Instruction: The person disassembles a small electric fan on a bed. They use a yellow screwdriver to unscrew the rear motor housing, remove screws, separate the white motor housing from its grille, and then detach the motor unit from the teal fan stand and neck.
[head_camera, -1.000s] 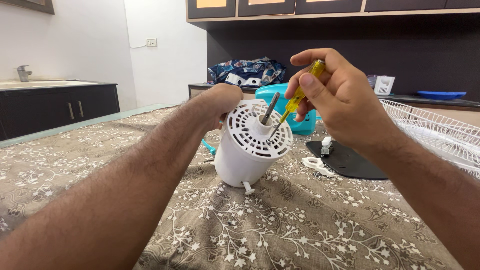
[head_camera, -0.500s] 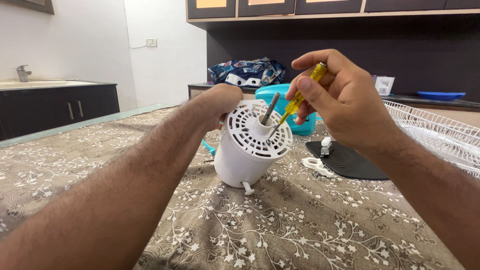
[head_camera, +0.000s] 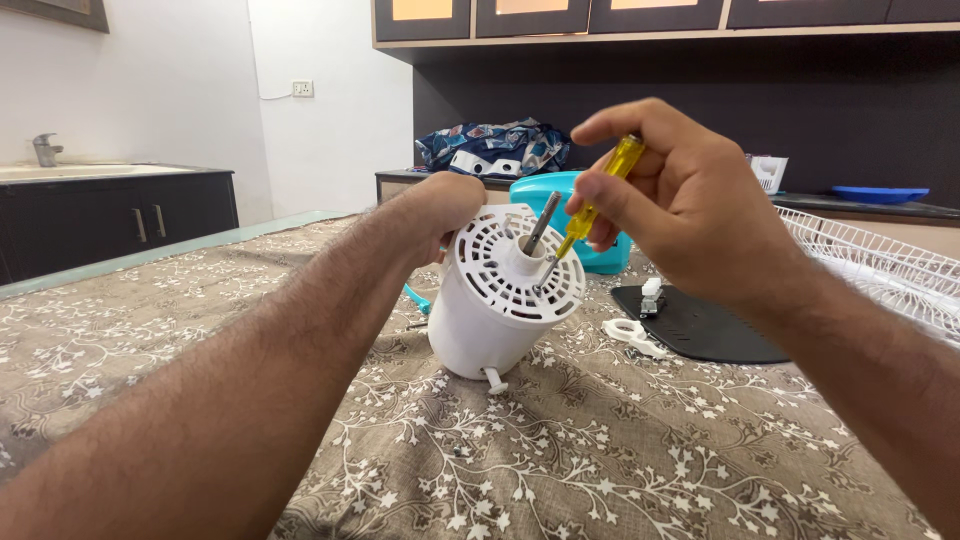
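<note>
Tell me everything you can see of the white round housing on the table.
The white housing looks like plastic, a cylinder tilted towards the right. Its slotted, vented face points up, with a metal shaft sticking out of the middle. A small peg shows near its base. It rests on the patterned tablecloth. The left hand steadies it; the right hand holds a yellow screwdriver to its face.

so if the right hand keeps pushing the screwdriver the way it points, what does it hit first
Most likely the slotted front face of the white motor housing: the right hand angles the yellow screwdriver down-left, its tip apparently already at that grille beside the metal shaft.
</note>
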